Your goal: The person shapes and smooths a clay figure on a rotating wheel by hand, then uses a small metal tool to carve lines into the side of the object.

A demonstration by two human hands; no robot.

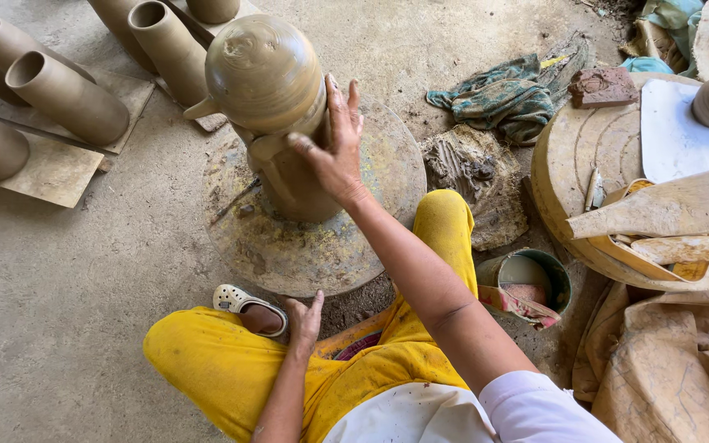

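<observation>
A person in yellow trousers squats on a concrete floor (67, 271), seen from above by a head-worn camera. Directly ahead stands a tall wet clay vessel (268, 82), brown and glossy, set upright near the middle of a round, mud-smeared turntable (305, 246) that lies flat on the floor. The vessel's long axis runs vertically, its closed, rounded top pointing up toward the camera and its narrower base planted on the disc. A small spout or lug sticks out at its left shoulder.

The right hand (334, 148) reaches forward with its arm extended and lies flat against the vessel's right side, fingers spread and pointing up; its grip is open, pressing rather than clasping. The left hand (304, 316) rests low, near the turntable's front edge, just beside a white clog (248, 305) on the person's foot; its grip is loose and open, holding nothing.

To the upper left, several plain clay cylinders (67, 97) stand on flat boards. To the right of the turntable are a lump of worked clay (473, 172), a crumpled green cloth (502, 98), a small green bucket (527, 275) and a large round slab (576, 156) carrying scraps and tools.
</observation>
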